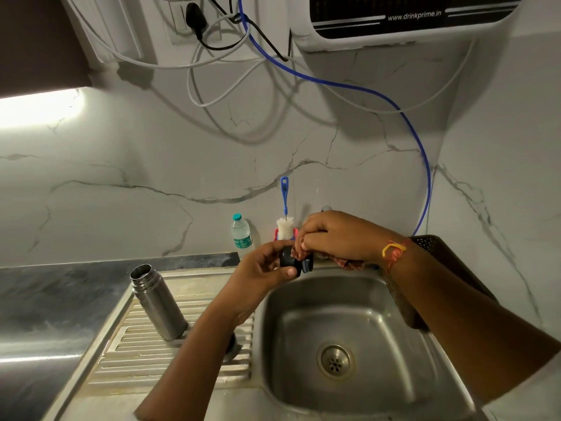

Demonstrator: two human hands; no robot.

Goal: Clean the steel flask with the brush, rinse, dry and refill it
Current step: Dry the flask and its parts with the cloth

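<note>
The left hand, at the centre of the frame, has its fingers and thumb curled round a black cap, held over the back edge of the sink. The right hand, just right of it, pinches a reddish cloth against the cap; a thread band circles that wrist. The steel flask stands upright and uncapped on the ribbed drainboard, lower left, apart from both hands. The brush, with a blue handle and white bristles, stands against the back wall above the hands, beside a small plastic bottle. A blue tube curves down the wall at the right.
</note>
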